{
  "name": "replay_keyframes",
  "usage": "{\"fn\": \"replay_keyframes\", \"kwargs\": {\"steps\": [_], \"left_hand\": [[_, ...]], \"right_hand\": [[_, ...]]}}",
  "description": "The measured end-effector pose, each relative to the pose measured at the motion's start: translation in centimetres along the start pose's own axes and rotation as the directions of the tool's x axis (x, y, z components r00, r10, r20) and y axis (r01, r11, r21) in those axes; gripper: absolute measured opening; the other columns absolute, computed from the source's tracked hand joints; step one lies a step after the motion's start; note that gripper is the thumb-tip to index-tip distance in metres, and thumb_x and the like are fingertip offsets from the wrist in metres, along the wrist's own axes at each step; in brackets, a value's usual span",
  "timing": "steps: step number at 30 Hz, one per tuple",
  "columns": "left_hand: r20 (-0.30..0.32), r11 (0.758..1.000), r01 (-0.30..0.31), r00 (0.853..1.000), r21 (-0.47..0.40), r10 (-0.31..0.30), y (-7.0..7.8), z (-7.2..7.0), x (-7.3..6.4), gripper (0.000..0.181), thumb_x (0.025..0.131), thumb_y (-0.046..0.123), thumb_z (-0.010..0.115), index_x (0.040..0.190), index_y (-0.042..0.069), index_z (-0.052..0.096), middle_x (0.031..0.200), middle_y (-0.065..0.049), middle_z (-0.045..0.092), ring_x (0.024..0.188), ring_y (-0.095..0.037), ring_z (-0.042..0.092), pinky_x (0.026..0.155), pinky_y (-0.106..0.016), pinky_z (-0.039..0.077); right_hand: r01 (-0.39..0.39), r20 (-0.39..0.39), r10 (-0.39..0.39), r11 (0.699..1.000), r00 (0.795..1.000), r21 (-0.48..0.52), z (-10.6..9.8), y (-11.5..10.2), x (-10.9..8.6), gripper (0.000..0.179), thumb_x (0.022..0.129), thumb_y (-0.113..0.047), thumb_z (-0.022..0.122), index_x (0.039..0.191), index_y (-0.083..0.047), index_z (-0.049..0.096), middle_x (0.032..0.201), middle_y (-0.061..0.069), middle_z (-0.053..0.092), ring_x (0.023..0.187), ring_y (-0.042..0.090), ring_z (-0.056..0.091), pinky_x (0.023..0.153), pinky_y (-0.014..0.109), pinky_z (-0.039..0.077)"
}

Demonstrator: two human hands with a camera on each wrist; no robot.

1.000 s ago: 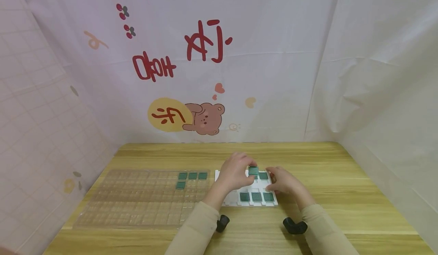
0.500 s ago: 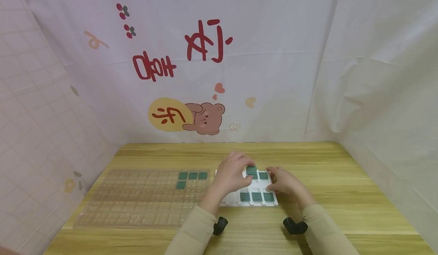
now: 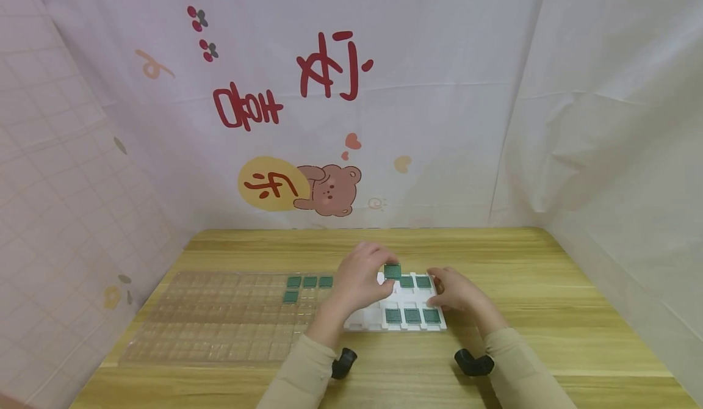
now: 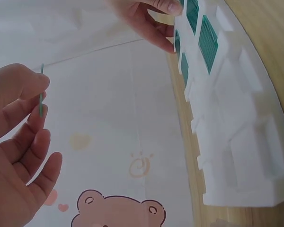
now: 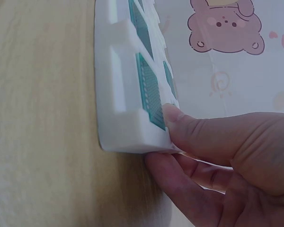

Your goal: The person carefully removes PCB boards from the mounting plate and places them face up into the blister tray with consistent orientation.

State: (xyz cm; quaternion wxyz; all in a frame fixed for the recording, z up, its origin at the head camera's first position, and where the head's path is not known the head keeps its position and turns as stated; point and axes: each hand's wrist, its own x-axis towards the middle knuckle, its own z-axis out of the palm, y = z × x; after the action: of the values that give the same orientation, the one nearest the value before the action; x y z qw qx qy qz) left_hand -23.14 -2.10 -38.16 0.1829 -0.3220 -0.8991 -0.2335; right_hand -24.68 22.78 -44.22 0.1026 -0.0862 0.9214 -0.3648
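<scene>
My left hand [image 3: 357, 281] pinches a thin green square chip [image 3: 392, 271] between thumb and fingers, held up above a white tray [image 3: 409, 300]. In the left wrist view that chip [image 4: 40, 105] appears edge-on, apart from the tray. My right hand [image 3: 454, 289] grips the right end of the white tray. In the right wrist view its thumb presses near a seated green chip [image 5: 151, 92] and its fingers lie against the tray's end. Several green chips [image 3: 412, 315] sit in the white tray's pockets; my left hand hides part of its left side.
A large clear plastic tray [image 3: 219, 317] with many pockets lies to the left; several green chips [image 3: 293, 282] sit at its back right. Wooden tabletop [image 3: 549, 329] extends to the right and in front. A white printed cloth [image 3: 439, 122] hangs behind the table.
My left hand has moved left with the chip, away from the back-row pocket and the chip still seated there. The right hand stays on the tray's end.
</scene>
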Motion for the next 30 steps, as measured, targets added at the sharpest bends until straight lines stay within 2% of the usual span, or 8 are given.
{"fn": "replay_keyframes", "kwargs": {"steps": [10,24,30], "left_hand": [[-0.052,1.000,-0.016,0.999,-0.005,0.015,-1.4,-0.9,-1.0,0.029,0.074,0.017,0.082,0.101,0.017,0.073,0.106,0.004,0.066,0.103,-0.017,0.056,0.086,-0.034,0.049],[-0.041,1.000,0.021,0.999,-0.017,-0.022,-3.5,-1.5,-2.2,0.029,0.073,0.015,0.083,0.100,0.017,0.073,0.106,0.002,0.065,0.107,-0.020,0.056,0.092,-0.038,0.048],[-0.019,0.998,0.062,0.998,-0.002,-0.062,-4.1,-2.1,-2.6,0.030,0.073,0.016,0.083,0.101,0.016,0.072,0.108,0.001,0.065,0.110,-0.021,0.056,0.094,-0.039,0.047]], "right_hand": [[-0.005,-0.002,0.005,1.000,1.000,-0.019,0.1,0.1,0.1,0.072,0.077,0.002,0.081,0.139,0.011,0.045,0.116,0.024,0.052,0.090,0.028,0.054,0.062,0.033,0.056],[0.004,-0.001,-0.004,1.000,1.000,-0.030,0.1,0.1,0.1,0.072,0.077,0.001,0.081,0.139,0.012,0.044,0.115,0.024,0.052,0.088,0.026,0.055,0.061,0.032,0.056],[-0.001,-0.001,0.001,0.999,1.000,-0.033,0.1,0.2,0.2,0.072,0.077,0.001,0.080,0.139,0.011,0.044,0.114,0.023,0.053,0.086,0.025,0.055,0.061,0.032,0.056]]}}
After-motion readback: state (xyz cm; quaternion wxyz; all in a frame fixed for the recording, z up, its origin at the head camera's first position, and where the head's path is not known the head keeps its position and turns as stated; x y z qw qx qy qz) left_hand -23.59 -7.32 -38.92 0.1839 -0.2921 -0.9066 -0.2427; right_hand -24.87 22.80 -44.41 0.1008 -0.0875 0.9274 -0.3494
